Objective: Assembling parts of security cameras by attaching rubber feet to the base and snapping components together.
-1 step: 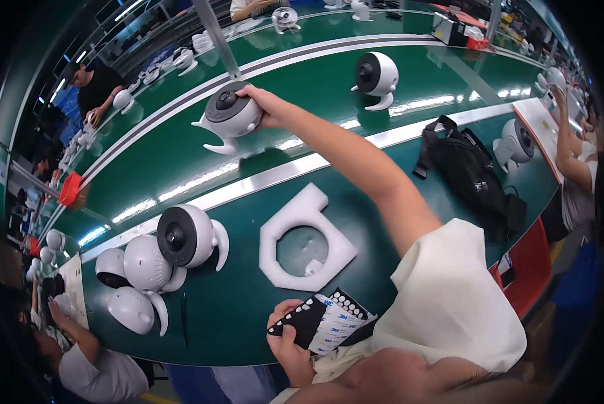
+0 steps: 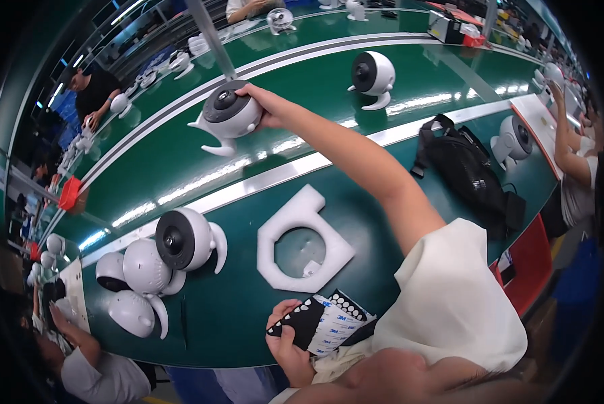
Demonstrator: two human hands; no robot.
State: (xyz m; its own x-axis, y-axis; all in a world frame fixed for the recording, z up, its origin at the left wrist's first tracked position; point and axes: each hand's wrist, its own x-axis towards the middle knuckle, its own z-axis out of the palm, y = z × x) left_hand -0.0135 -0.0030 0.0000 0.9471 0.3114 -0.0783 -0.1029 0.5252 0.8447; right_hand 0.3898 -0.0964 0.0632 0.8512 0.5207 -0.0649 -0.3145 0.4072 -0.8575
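Note:
My right hand (image 2: 268,108) reaches far out over the green belt. Its fingers are closed on the side of a white ball-shaped device (image 2: 233,125) with a dark round face and curved feet, tilted face up. Low in the view, my left hand (image 2: 290,349) grips a few adhesive sheets (image 2: 340,327): black ones with small white round pads and a white backing with blue print. Ahead of that hand, a white foam holder (image 2: 267,250) with a large round opening lies on the green table (image 2: 235,296).
Several similar white devices (image 2: 186,240) cluster at the table's left, beside a thin dark tool (image 2: 184,322). Another device (image 2: 376,77) stands on the belt (image 2: 302,87). A black bag (image 2: 460,161) and one more device (image 2: 511,143) are on the right. Co-workers (image 2: 103,370) sit at both sides.

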